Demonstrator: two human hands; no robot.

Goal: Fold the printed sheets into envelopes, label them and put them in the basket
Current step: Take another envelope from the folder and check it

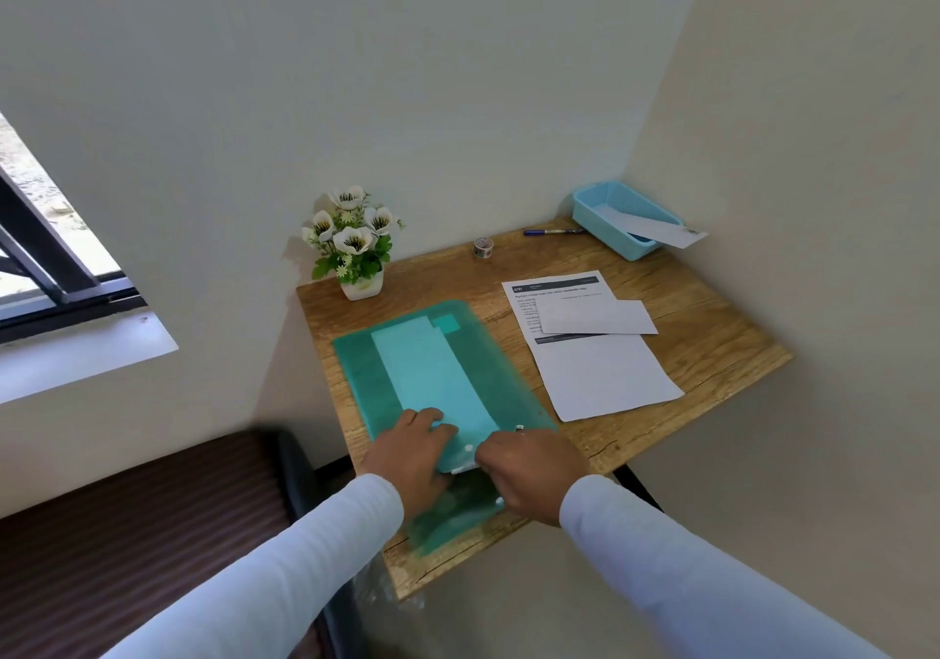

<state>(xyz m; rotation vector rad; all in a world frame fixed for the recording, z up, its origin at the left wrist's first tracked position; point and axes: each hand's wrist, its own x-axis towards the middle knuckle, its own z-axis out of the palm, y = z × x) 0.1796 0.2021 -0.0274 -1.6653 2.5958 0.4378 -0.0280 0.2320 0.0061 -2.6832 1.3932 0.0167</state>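
A green translucent folder (488, 353) lies on the left half of the wooden desk (712, 333), with pale sheets showing through it. My left hand (407, 455) rests with its fingers flat on the folder's near end. Beside it, my right hand (531, 470) curls its fingers on the folder's flap (465, 455) by the snap button. A printed sheet (605, 373) lies to the right with a white envelope (595, 317) on top of it. At the back right corner stands the blue basket (585, 205), and a white envelope (656, 228) sticks out over its rim.
A blue pen (552, 232) and a small tape roll (483, 247) lie near the desk's back edge. A white pot of flowers (356, 246) stands at the back left. Walls close in behind and to the right; a window is at left and a dark chair at lower left.
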